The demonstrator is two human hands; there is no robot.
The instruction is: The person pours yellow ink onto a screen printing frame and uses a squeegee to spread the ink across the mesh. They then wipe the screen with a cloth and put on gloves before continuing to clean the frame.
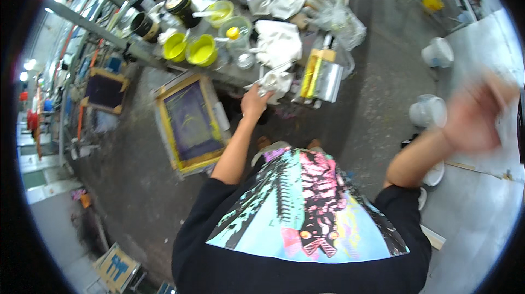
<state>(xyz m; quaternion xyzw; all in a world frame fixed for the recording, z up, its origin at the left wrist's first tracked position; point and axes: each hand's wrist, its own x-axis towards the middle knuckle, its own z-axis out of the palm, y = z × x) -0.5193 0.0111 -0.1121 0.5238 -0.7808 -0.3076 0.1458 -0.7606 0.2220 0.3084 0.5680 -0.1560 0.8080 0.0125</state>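
At the near edge of the cluttered bench, my left hand [255, 103] pinches the lower end of a crumpled white rag [275, 84]. More white cloth [278, 42] lies bunched just beyond it. To the right of that hand rest yellow-edged squeegees [311, 75] beside a silver metal blade [330, 81]. My right hand [477, 115] is raised far out to the right, above a pale table; motion smears its fingers, so their state and anything in them cannot be made out.
Tubs of yellow ink [202, 51], a black jar [181, 7] and plastic bags [339, 23] crowd the bench. A framed printing screen [192, 122] leans below it on the left. White buckets [427, 111] stand by the pale table [476, 223] on the right.
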